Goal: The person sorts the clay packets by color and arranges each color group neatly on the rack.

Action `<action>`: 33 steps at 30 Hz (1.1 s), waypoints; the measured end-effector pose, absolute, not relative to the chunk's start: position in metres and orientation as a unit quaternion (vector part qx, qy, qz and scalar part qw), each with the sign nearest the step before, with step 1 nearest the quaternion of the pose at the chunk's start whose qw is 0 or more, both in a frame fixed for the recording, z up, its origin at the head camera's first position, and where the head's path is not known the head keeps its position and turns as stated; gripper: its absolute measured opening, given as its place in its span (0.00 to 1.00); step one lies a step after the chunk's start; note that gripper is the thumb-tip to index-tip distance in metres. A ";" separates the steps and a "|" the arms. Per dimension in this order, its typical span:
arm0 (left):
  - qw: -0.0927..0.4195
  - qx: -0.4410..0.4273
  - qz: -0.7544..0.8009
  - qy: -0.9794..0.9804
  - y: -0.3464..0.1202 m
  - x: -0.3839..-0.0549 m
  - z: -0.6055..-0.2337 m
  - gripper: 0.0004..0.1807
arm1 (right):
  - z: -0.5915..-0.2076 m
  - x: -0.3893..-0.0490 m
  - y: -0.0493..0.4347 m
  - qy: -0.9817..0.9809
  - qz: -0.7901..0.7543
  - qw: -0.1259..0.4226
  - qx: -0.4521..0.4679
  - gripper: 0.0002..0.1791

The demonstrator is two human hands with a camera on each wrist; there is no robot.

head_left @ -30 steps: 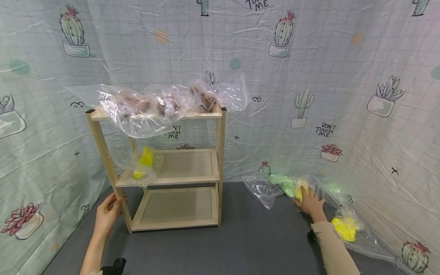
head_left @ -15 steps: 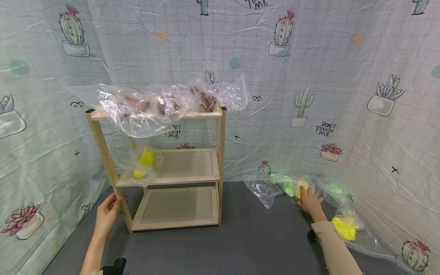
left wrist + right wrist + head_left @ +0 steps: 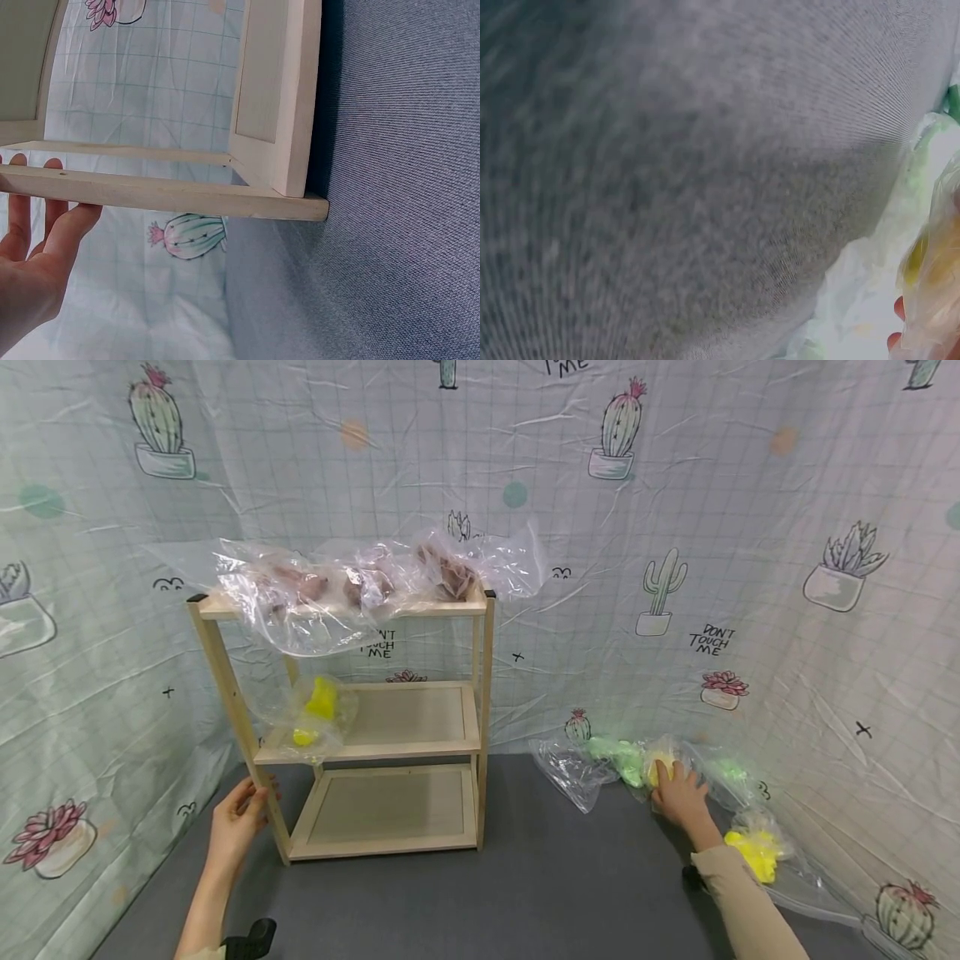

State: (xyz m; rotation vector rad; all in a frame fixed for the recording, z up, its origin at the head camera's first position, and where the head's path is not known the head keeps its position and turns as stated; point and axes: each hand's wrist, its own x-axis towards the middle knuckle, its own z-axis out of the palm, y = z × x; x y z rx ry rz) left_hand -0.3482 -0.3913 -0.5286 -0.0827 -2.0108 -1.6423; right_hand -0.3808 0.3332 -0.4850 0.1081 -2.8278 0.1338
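My left hand [image 3: 237, 820] holds the front left post of a small wooden shelf rack [image 3: 382, 858]. In the left wrist view, the thumb lies on one side of that post [image 3: 172, 193] and fingertips show beyond its other side. At the back right, my right hand [image 3: 681, 795] grips a clear plastic bag with yellow contents [image 3: 662, 767]. In the right wrist view, two fingertips [image 3: 897, 324] appear at the edge of this bag [image 3: 937, 277]; most of the hand is out of frame. What exactly the bag contains is unclear.
Bags with brown items [image 3: 367, 587] lie on the top shelf, overhanging its front. A bag with yellow pieces [image 3: 321, 703] rests on the middle shelf's left. Bags with green contents [image 3: 621, 755] and bright yellow contents [image 3: 754, 852] flank my right hand, near the patterned curtain [image 3: 825, 693].
My right hand's spread fingers have drawn together over the yellow bag, and the hand has shifted slightly. The left hand stays on the post. The head view has tilted a little.
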 end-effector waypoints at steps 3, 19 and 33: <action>0.267 -0.028 -0.613 -0.743 -0.392 -0.348 -0.529 0.22 | -0.483 -0.379 0.334 -0.984 0.038 0.169 0.046 0.26; 0.270 -0.009 -0.601 -0.752 -0.388 -0.347 -0.526 0.23 | -0.460 -0.354 0.328 -0.957 -0.018 0.276 0.087 0.26; 0.267 -0.016 -0.599 -0.755 -0.379 -0.336 -0.513 0.24 | -0.445 -0.313 0.318 -0.922 0.005 0.361 0.140 0.27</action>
